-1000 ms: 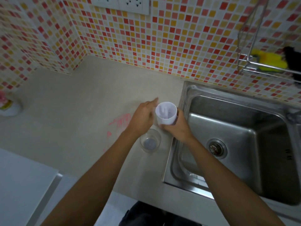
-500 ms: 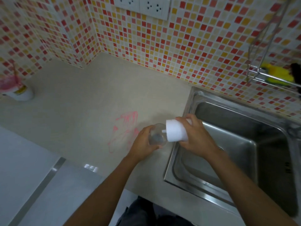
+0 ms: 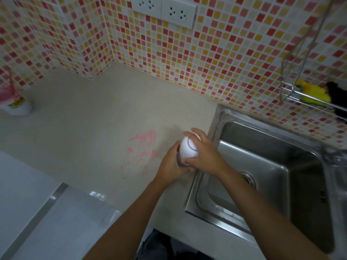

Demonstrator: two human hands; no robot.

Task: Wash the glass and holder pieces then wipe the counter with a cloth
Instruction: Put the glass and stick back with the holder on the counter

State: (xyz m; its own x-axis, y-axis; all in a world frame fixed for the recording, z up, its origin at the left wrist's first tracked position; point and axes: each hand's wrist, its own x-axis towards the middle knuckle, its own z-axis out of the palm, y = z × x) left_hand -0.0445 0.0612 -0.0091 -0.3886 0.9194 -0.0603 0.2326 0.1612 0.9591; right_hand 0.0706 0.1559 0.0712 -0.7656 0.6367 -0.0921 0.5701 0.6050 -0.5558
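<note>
A white plastic holder piece (image 3: 187, 150) is upside down over the clear glass (image 3: 179, 162), of which only a sliver shows below it. My right hand (image 3: 204, 152) grips the white piece from the right and above. My left hand (image 3: 172, 166) wraps the glass from the left and below. Both are held just above the beige counter (image 3: 93, 132), beside the left rim of the steel sink (image 3: 253, 166). Most of the glass is hidden by the white piece and my fingers.
A pink smear (image 3: 140, 152) marks the counter left of my hands. A white cup with a pink top (image 3: 14, 102) stands at the far left. A wire rack (image 3: 309, 91) with a yellow sponge (image 3: 315, 93) hangs on the tiled wall at right. A clear container (image 3: 338, 184) stands at the sink's right edge.
My left hand picked the glass up off the counter. My right hand tipped the white piece over and brought it down onto the glass. The view has shifted right and up.
</note>
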